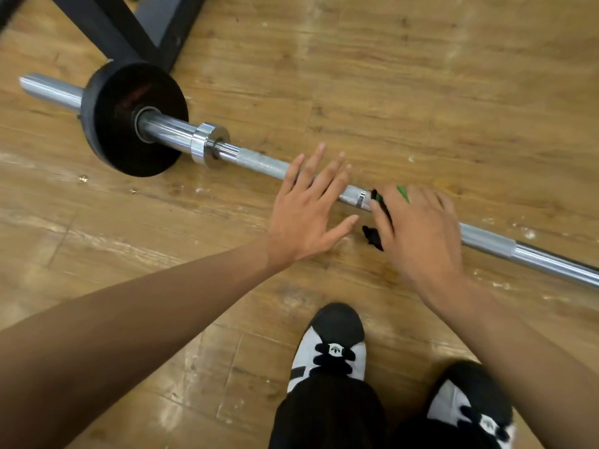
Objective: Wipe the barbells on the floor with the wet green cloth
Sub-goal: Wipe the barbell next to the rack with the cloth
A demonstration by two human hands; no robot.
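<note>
A long round steel barbell [265,163] lies on the worn wooden plank floor [421,76], running from the upper left down to the right edge. Its shaft is matt and knurled in patches, with smooth bright bands between. Near its left end sit a thick black rubber disc plate [123,124], dull and slightly scuffed, and just inside it a polished chrome collar [209,145]; the smooth sleeve sticks out beyond the plate. The floor boards are scratched, with pale chalky marks and small flecks. The left hand [308,209] is flat with straight, spread fingers lying across the knurled shaft, its grip wide and holding nothing; whether it touches the steel cannot be told. Just beside it to the right, the right hand [421,231] curves down over the bar with its grip closed on the green cloth [403,193]. The cloth is on the bar under the palm; only a bright green sliver shows between the fingers, and dark folds poke out by the thumb. A black square-section metal frame [155,24] stands on the floor at the top left, its foot close behind the plate. A pair of black-and-white lace-up shoes [334,341] and black trousers [327,416] fill the bottom edge, apart from the bar. Bare floor lies beyond the bar to the upper right, and bare shaft runs on to the right of the right hand.
</note>
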